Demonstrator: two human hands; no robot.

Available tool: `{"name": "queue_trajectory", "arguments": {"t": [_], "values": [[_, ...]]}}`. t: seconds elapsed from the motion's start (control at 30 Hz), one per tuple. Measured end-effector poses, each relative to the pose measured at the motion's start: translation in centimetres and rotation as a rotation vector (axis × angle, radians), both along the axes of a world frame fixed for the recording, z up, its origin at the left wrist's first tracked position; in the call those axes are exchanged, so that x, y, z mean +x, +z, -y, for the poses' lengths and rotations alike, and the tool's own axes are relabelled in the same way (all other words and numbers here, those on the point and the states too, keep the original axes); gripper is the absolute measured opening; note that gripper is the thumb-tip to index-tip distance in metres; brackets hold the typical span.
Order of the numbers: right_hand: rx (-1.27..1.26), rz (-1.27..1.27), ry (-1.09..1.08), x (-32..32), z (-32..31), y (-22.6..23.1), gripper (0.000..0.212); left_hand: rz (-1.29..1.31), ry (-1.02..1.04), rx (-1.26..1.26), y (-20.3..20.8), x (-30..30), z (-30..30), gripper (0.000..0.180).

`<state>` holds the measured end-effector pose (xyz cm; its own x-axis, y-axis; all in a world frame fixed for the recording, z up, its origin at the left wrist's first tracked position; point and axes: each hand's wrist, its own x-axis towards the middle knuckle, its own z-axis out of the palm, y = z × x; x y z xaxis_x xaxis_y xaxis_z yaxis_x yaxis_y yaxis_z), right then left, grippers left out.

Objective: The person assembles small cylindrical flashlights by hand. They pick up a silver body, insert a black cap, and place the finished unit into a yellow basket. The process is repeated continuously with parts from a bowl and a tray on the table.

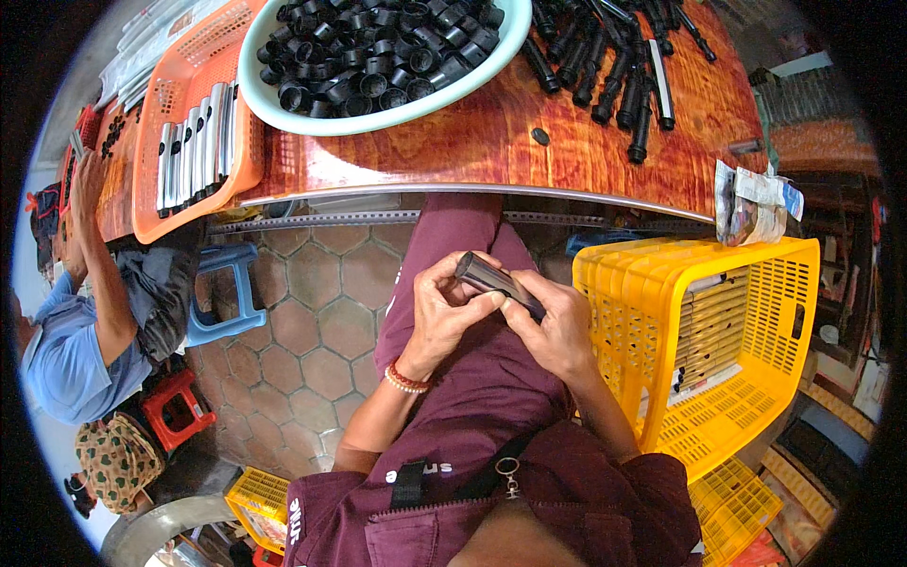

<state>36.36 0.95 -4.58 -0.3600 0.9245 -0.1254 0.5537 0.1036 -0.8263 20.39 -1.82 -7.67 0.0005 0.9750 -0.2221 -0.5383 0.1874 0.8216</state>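
Above my lap, a short dark glossy tube (486, 276) is held between both hands and tilts down toward the right. My left hand (440, 312) grips its upper end, thumb along the near side. Around the lower end, the fingers of my right hand (556, 319) are closed, with the thumb pressed on it. Beyond my knees, a pale green basin (283, 117) is heaped with short black plastic caps (373, 83). Black rod-like parts (619, 85) lie piled on the table to its right.
An orange basket (250, 170) holds silver tubes (194, 146) on the wooden table (453, 156). Right of me stands a yellow crate (614, 283) with rods inside. A plastic packet (756, 203) rests at its top. A co-worker (80, 350) sits left, near blue (231, 302) and red stools (179, 413).
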Motion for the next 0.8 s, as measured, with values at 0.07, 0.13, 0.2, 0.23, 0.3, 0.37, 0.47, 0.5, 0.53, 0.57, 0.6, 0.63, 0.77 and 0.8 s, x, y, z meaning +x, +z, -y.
{"name": "queue_trajectory", "arguments": {"t": [0.07, 0.13, 0.2, 0.23, 0.3, 0.37, 0.47, 0.5, 0.53, 0.57, 0.6, 0.63, 0.77, 0.8], "values": [[-0.014, 0.004, -0.017, 0.0, 0.0, -0.9, 0.025, -0.059, 0.009, -0.021, -0.6, 0.1, -0.1, 0.031], [0.003, 0.019, -0.016, 0.0, -0.1, -1.7, 0.026, -0.110, 0.008, -0.027, -1.4, 0.2, -0.2, 0.031], [-0.010, 0.044, -0.011, 0.1, -0.2, -1.7, 0.026, -0.123, -0.024, -0.035, -1.0, 0.0, -0.5, 0.031], [0.023, 0.023, -0.019, 0.0, -0.4, -1.4, 0.025, -0.127, -0.042, -0.038, -0.9, -0.2, -0.7, 0.031], [0.093, -0.017, -0.035, -0.4, -0.8, -1.1, 0.024, -0.145, -0.145, -0.022, -0.8, -1.4, -1.9, 0.032], [0.269, -0.035, -0.014, -0.8, -1.6, -1.2, 0.026, -0.283, -0.156, 0.100, 0.9, -2.6, -3.6, 0.033], [0.418, 0.118, 0.064, -1.5, -3.3, -0.6, 0.031, -0.728, -0.294, 0.324, 2.3, -5.3, -6.1, 0.032], [0.479, 0.154, 0.071, -1.9, -4.0, -0.6, 0.032, -0.931, -0.308, 0.429, 3.0, -5.9, -7.1, 0.031], [0.538, 0.188, 0.080, -2.3, -4.8, -0.8, 0.032, -1.009, -0.282, 0.496, 3.8, -6.1, -7.9, 0.031], [0.596, 0.222, 0.090, -2.7, -5.6, -1.0, 0.033, -1.085, -0.304, 0.507, 4.4, -6.4, -8.7, 0.030], [0.689, 0.212, 0.079, -3.0, -6.4, -1.4, 0.035, -1.107, -0.290, 0.567, 4.4, -6.6, -9.3, 0.030], [0.749, 0.201, 0.071, -3.3, -7.3, -1.4, 0.036, -1.128, -0.275, 0.626, 4.2, -6.7, -9.9, 0.031], [0.886, 0.292, 0.094, -3.1, -10.3, -2.0, 0.038, -1.312, -0.114, 0.744, 2.3, -6.3, -11.4, 0.036], [0.903, 0.314, 0.101, -2.9, -11.1, -2.0, 0.038, -1.314, -0.099, 0.728, 1.8, -6.0, -11.9, 0.037]]}}
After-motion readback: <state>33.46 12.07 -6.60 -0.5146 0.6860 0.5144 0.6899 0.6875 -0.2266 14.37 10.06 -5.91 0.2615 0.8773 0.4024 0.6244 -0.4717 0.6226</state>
